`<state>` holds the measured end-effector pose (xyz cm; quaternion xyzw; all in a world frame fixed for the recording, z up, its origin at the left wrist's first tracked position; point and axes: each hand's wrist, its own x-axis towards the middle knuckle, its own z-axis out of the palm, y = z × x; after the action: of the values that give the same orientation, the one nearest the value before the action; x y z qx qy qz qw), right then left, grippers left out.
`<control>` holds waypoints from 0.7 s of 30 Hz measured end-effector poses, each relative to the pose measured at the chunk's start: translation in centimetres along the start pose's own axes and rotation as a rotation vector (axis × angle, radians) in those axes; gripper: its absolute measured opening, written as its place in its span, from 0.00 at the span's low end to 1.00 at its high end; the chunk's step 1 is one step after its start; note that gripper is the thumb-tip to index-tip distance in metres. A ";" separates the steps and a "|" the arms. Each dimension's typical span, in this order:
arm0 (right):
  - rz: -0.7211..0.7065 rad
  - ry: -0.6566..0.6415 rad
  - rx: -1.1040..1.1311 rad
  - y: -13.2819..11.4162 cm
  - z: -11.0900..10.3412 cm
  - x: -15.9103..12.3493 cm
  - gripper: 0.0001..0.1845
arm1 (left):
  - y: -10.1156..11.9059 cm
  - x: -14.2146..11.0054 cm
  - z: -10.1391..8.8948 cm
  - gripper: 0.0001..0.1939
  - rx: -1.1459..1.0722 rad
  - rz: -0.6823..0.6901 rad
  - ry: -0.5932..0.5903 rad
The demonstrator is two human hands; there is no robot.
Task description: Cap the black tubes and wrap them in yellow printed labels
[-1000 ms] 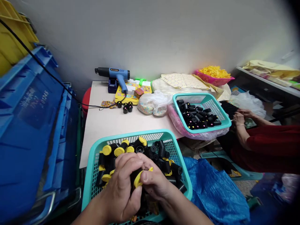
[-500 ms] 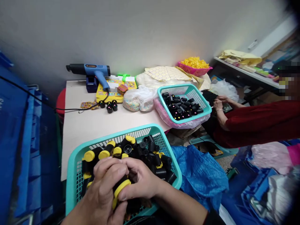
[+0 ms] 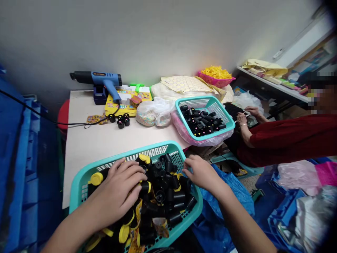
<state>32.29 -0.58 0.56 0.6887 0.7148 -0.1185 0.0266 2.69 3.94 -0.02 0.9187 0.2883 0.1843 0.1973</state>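
Observation:
My left hand [image 3: 122, 182] lies over the left half of a turquoise basket [image 3: 77, 182], its fingers stretched out over black cylinders with yellow caps. What lies under the palm is hidden. One such yellow-capped piece [image 3: 145, 187] shows by the fingertips. My right hand [image 3: 200, 172] hovers at the basket's right rim, fingers bent and thumb a little apart, with nothing visible between them. Near it lie black cylinders without caps [image 3: 179, 196]. Several yellow caps [image 3: 123, 233] and printed wrappers [image 3: 160, 226] show at the front of the basket.
A second turquoise basket [image 3: 230, 124] of black pieces stands behind. A blue heat gun [image 3: 105, 77], clear bags of colourful beads [image 3: 151, 114] and several small black pieces [image 3: 120, 123] are on the table [image 3: 86, 144]. A co-worker in a red sleeve [image 3: 284, 131] sits at right.
My hands were together around a yellow-capped black piece and have now parted. The left lies over the basket's left side; the right has moved to the right rim.

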 end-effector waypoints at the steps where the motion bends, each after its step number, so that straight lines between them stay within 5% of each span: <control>1: -0.029 -0.040 0.013 0.2 0.4 -0.6 0.07 | -0.3 0.1 0.0 0.13 0.017 0.012 -0.001; 6: -0.084 -0.056 -0.082 -0.3 1.4 -2.7 0.10 | -1.6 -0.2 -0.1 0.15 0.011 -0.021 0.071; 14: -0.183 0.150 0.192 -1.2 -1.8 -0.3 0.18 | -2.4 0.3 -1.5 0.13 0.033 0.059 0.211; 17: -0.021 0.206 0.032 -1.3 0.1 0.2 0.11 | -3.8 -0.2 -2.9 0.11 0.021 0.027 0.280; 21: -0.033 0.223 -0.109 -1.1 4.4 -0.1 0.06 | -8.0 0.3 -4.5 0.13 -0.029 -0.222 0.303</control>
<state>30.68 -1.65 -3.59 0.6832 0.7300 -0.0028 -0.0176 -2.83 11.32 0.15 0.8399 0.4117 0.3019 0.1840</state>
